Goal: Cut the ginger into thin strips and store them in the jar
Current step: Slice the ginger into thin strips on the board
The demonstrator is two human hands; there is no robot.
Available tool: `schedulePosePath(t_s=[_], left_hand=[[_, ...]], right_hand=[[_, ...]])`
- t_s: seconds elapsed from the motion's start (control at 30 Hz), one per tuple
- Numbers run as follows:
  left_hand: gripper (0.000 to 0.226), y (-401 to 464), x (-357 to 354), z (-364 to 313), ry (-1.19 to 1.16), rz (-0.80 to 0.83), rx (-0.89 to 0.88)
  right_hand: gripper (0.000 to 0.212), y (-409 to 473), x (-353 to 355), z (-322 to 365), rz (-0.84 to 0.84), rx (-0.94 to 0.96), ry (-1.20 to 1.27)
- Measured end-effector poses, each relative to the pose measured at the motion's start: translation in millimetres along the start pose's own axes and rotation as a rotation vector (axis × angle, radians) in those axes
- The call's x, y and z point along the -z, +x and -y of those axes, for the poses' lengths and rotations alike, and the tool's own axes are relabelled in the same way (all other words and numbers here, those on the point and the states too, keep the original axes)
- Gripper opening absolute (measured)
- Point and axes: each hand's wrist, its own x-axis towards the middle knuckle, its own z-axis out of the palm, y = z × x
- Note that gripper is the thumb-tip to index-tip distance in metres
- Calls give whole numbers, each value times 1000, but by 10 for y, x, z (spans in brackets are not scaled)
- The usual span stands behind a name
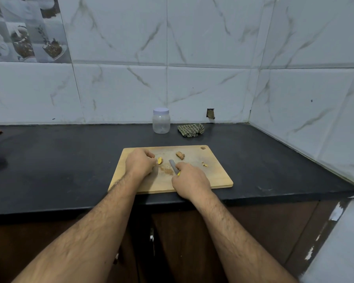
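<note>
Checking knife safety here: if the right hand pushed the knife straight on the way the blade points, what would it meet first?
Likely bare cutting board first. The knife in the right hand points up-left, between the two ginger pieces; depth is unclear.

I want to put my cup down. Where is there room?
The black countertop is bare left of the wooden cutting board, and right of it toward the tiled wall. Behind the board stand a lidded clear plastic jar and a crumpled checked cloth. The board itself is crowded with both hands.
</note>
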Motion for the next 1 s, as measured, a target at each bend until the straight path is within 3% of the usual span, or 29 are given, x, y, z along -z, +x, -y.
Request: schedulePosePath(t_s=[0.27, 0.37, 0.57, 0.77, 1.0], left_hand=[[7, -57, 84, -98, -70, 81, 61], [11, -98, 41, -178, -106, 185, 109], [27, -127, -1, -293, -67, 243, 195], [4, -125, 76, -289, -4, 322, 171], [11, -120, 32, -207, 113, 378, 26]], right_hand=[[42, -52, 103, 33, 46, 0, -7], [45, -76, 158, -9, 51, -6, -30], [43, -166, 197, -67, 35, 28, -89], [43, -215, 190, -54, 69, 47, -124], [49, -255, 89, 4, 48, 73, -87]])
